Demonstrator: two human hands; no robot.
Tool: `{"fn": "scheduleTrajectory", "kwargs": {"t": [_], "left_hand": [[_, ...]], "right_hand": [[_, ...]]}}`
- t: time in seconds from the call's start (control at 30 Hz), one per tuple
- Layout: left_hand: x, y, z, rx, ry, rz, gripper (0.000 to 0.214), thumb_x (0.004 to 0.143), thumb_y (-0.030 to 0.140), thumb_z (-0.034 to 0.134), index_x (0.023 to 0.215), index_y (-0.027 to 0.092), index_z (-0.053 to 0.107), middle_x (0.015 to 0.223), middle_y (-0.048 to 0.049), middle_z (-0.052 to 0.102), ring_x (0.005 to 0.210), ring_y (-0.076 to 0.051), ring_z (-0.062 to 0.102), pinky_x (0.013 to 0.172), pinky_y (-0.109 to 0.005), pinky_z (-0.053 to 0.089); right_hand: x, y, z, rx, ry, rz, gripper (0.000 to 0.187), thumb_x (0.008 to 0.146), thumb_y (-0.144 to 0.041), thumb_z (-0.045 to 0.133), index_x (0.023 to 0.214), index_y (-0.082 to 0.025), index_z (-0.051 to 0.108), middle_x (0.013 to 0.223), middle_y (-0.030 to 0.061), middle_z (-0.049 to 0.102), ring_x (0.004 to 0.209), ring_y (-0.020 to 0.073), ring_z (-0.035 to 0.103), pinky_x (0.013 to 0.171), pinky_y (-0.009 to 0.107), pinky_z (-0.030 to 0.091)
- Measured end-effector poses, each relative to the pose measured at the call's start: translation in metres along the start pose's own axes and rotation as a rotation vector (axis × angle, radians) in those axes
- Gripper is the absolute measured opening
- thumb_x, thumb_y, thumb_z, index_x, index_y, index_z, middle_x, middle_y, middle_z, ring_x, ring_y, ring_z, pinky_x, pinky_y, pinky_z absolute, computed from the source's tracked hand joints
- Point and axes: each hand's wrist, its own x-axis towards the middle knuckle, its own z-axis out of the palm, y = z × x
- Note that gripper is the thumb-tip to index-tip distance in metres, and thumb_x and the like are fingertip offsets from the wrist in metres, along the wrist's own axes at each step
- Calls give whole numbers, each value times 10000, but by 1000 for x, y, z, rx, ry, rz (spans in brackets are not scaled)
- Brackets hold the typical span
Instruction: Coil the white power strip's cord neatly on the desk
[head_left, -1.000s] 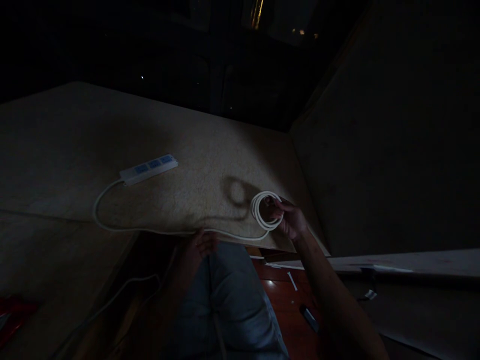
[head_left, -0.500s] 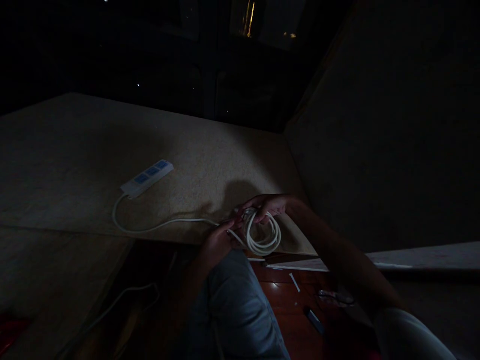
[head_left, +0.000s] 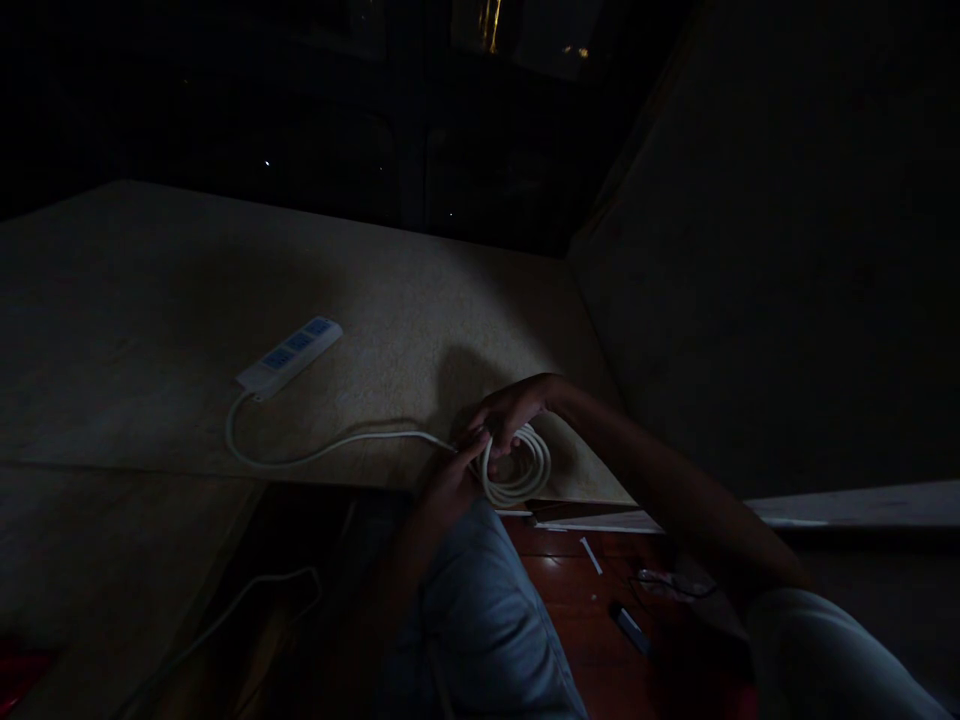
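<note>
A white power cord (head_left: 538, 470) is wound into a coil of several loops near the front edge of the table. My right hand (head_left: 506, 412) grips the coil's upper left side from above. Close against it, my left hand (head_left: 459, 472) has its fingers closed on the cord at the coil's left side. From there the cord runs left across the tabletop to a white power strip (head_left: 289, 358) with blue sockets, which lies at an angle. The dim light hides the exact finger placement.
The pale tabletop (head_left: 390, 300) meets a dark wall (head_left: 765, 280) on the right. Below its edge are my jeans-clad leg (head_left: 480, 610) and a reddish floor (head_left: 559, 590) with a small dark-blue object (head_left: 630, 630) and a white strip (head_left: 591, 555). Another pale cable (head_left: 255, 582) hangs lower left.
My hands have come closer together, the right shifting slightly left and the left rising toward it. The coil has moved a little left with them. The power strip stays put on the table.
</note>
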Motion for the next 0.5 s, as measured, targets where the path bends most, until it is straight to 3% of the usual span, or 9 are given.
{"fn": "scheduleTrajectory", "kwargs": {"t": [0.1, 0.2, 0.33, 0.5], "left_hand": [[3, -4, 3, 43, 89, 101, 336, 664, 308, 830, 890, 126, 659, 672, -1, 667, 443, -50, 508, 423, -158, 403], [5, -5, 8, 75, 187, 151, 363, 658, 385, 825, 842, 119, 659, 601, 17, 615, 406, -34, 452, 394, -157, 351], [8, -4, 16, 67, 336, 199, 354, 671, 423, 801, 773, 125, 639, 533, 52, 531, 383, -21, 395, 383, -156, 299], [15, -3, 21, 1, 352, 206, 368, 747, 474, 721, 698, 137, 580, 489, 76, 433, 369, -17, 320, 392, -168, 270]], "right_hand": [[0, -2, 3, -26, 10, -32, 447, 503, -134, 786, 949, -147, 759, 613, -13, 683, 500, 109, 574, 471, 191, 428], [-4, -2, 6, -19, 202, -125, 494, 495, -155, 813, 985, -160, 745, 626, -28, 680, 501, 94, 562, 497, 194, 435], [-14, -3, 9, -10, 312, -121, 320, 571, -235, 810, 870, -152, 732, 662, -17, 668, 541, 110, 584, 530, 216, 455], [-37, 2, 8, -42, 541, -148, 258, 605, -268, 826, 814, -165, 714, 683, -18, 661, 612, 130, 598, 586, 234, 464]]}}
